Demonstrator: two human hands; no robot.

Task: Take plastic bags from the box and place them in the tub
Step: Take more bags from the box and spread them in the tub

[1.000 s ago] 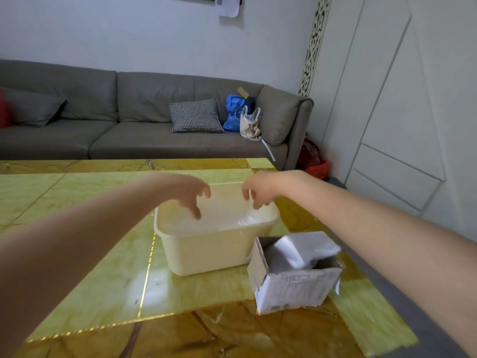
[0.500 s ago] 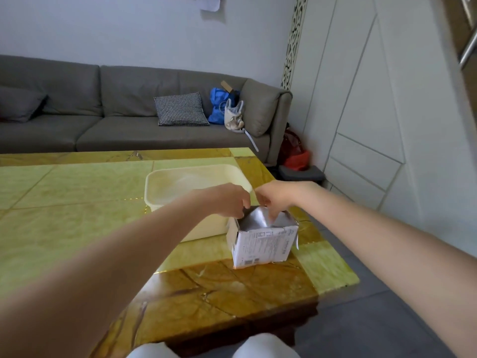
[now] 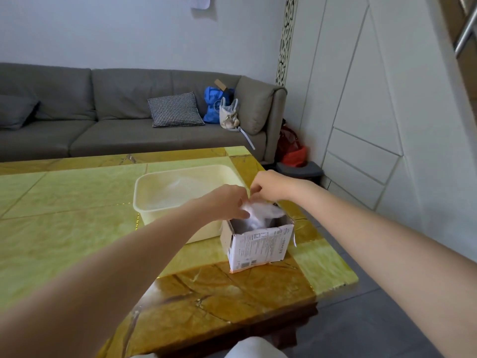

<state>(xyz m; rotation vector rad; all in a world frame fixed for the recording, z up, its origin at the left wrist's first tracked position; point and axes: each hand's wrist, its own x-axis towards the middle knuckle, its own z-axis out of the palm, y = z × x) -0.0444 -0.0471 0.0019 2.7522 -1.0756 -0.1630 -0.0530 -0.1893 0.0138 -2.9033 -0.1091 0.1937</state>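
Tub (image 3: 165, 215): cream, plain.
Box (image 3: 258, 250): white card with small dark print; orange along the bottom edge; grey inside.
Plastic bag (image 3: 256, 211): translucent white, held above the box mouth.
Table (image 3: 77, 228): marbled pale green panels, amber-brown veined border, thin gold seams.
Sofa (image 3: 116, 112): grey-brown, plain.
Cushion (image 3: 175, 109): black-and-white houndstooth.
Second cushion (image 3: 15, 111): grey, at the sofa's left end.
Blue bag (image 3: 213, 104): bright blue, faint dark print.
Tote bag (image 3: 228, 113): off-white, with a pale strap.
Red bag (image 3: 293, 148): red and orange, on the floor.
Wall (image 3: 116, 32): pale grey-white.
Lattice panel (image 3: 285, 40): white fretwork.
Cabinet fronts (image 3: 374, 99): white with thin grey angled lines.
Floor (image 3: 387, 319): dark grey.
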